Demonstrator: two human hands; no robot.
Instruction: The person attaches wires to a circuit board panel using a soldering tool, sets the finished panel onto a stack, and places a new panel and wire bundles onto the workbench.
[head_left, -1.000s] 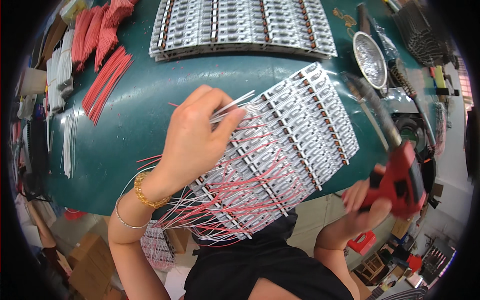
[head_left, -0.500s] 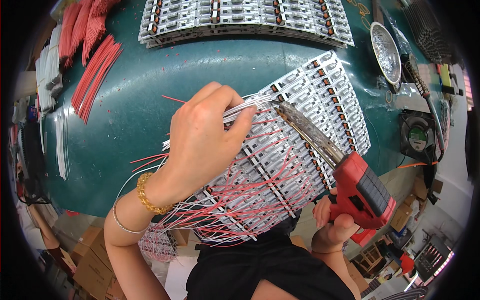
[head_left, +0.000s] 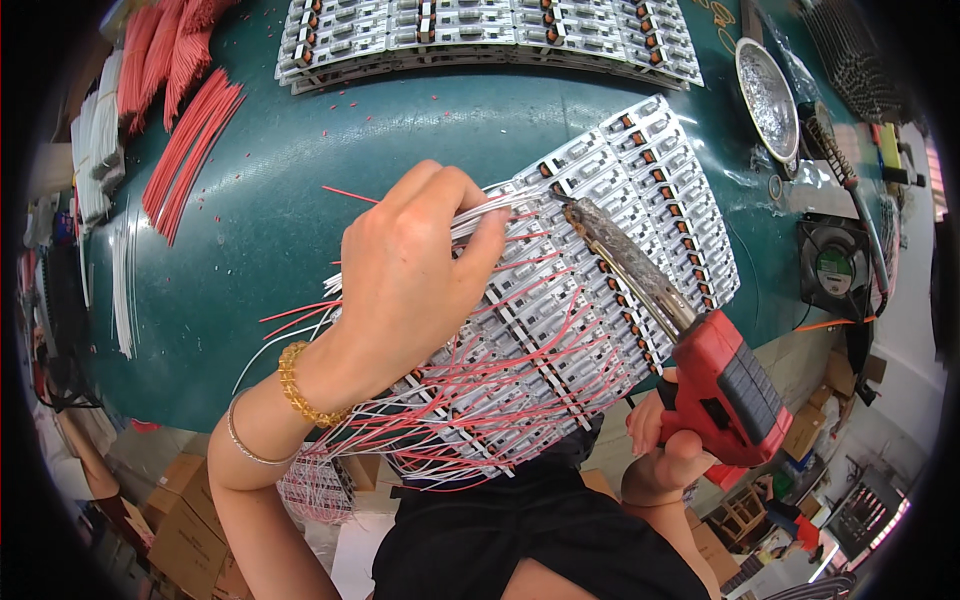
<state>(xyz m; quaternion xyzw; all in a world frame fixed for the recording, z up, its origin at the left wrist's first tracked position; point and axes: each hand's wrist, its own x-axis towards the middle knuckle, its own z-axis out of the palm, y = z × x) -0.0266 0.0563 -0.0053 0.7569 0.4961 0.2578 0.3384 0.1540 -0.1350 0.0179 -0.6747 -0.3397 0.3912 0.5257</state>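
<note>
My soldering iron (head_left: 690,335) reaches the white wires (head_left: 505,208).
From the three o'clock side of the board (head_left: 540,305), its tip (head_left: 565,199) comes to two o'clock of my left hand (head_left: 415,265), which pinches the wires over that board, at twelve o'clock from me. My right hand (head_left: 668,455) grips the iron. Tool and wires now share one spot; contact I cannot tell.

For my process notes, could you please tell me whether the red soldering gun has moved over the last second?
Yes. Judged against the black fan, the red soldering gun has moved left, bringing its tip over the circuit-board panel.
</note>
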